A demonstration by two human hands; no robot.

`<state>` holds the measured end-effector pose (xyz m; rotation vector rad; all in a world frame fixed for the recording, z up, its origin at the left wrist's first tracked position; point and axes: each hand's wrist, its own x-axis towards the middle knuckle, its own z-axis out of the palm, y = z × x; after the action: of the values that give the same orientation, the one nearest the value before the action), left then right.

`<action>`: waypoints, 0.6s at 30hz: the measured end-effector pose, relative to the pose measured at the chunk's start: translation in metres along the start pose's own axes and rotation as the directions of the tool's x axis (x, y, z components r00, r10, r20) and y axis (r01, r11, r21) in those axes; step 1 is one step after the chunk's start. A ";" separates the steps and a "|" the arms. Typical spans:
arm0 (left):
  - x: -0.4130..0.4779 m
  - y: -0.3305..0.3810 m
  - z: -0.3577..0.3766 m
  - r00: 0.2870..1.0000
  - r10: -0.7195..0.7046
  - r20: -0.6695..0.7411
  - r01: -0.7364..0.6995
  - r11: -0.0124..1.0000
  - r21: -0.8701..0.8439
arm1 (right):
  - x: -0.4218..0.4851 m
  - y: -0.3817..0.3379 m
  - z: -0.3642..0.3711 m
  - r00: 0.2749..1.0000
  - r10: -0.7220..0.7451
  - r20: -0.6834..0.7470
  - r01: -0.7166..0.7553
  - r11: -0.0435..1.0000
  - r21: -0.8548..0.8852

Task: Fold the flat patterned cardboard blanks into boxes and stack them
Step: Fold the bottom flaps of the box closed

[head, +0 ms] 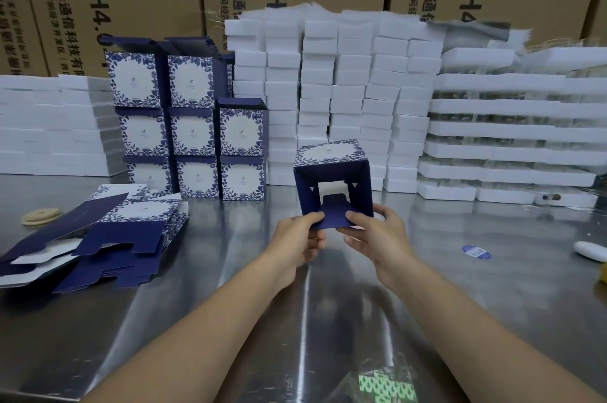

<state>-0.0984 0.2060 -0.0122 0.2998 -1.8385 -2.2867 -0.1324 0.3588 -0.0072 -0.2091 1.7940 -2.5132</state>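
Currently both hands, left hand (303, 235) and right hand (371, 232), are pinching the navy floral cardboard box's (331, 179) bottom flap; next comes tucking it shut.

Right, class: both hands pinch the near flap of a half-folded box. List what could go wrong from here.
1. The left hand and right hand pinch only the dark flap of the half-folded box; pressed unevenly, it could crease or tuck in crooked.
2. The stack of finished boxes has raised lids on its top row; setting another on it might tip it.
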 end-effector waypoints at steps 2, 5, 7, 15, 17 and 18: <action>0.002 0.000 -0.001 0.999 0.044 -0.014 -0.044 0.999 -0.001 | -0.003 -0.003 0.002 0.999 0.054 0.005 -0.054 0.998 0.018; 0.006 -0.001 -0.002 0.993 0.112 -0.030 -0.112 0.994 -0.011 | -0.008 -0.004 0.006 0.982 0.168 0.084 -0.166 0.986 -0.031; 0.007 -0.001 -0.004 0.991 0.132 -0.029 -0.133 0.991 -0.023 | -0.011 -0.004 0.009 0.963 0.236 0.129 -0.225 0.970 -0.090; 0.009 0.000 -0.003 0.986 0.166 -0.009 -0.166 0.984 -0.064 | -0.014 -0.007 0.012 0.949 0.246 0.196 -0.229 0.968 -0.103; 0.008 -0.001 -0.003 0.986 0.168 0.009 -0.167 0.984 -0.053 | -0.014 -0.005 0.013 0.958 0.218 0.186 -0.194 0.971 -0.141; 0.007 -0.001 -0.003 0.986 0.169 0.019 -0.167 0.985 -0.048 | -0.015 -0.004 0.013 0.964 0.199 0.175 -0.173 0.973 -0.151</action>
<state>-0.1048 0.2014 -0.0141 0.1074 -1.7464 -2.2223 -0.1161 0.3495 -0.0004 -0.2611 1.8150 -2.1696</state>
